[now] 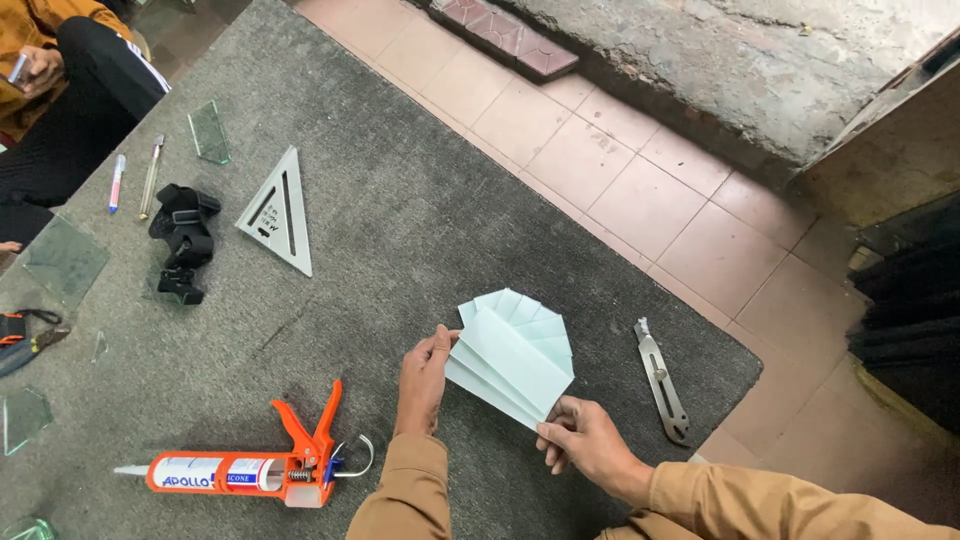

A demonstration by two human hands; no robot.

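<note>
Hands: both hold a fanned stack of pale glass panes over a grey mat.
Left hand: at the stack's 9 o'clock edge, thumb on top, fingers under, closed on the glass.
Right hand: at the stack's 5 o'clock corner, pinching it between thumb and fingers.
Panes: rectangular, overlapping, spread wider toward 12 o'clock; they sit near the mat's 5 o'clock part, raised off it as far as can be told.
Knife: metal utility knife on the mat, at 3 o'clock from the stack, near but apart.
Caulk gun: orange, with a loaded tube, at 8 o'clock from the left hand, lying flat.
Square: grey triangular square at 10 o'clock, well apart.
Strap: black, just beside the square at its 9 o'clock.
Pens: two, near the mat's 10 o'clock edge.
Other person: seated at 10 o'clock, dark trousers, mustard top.
</note>
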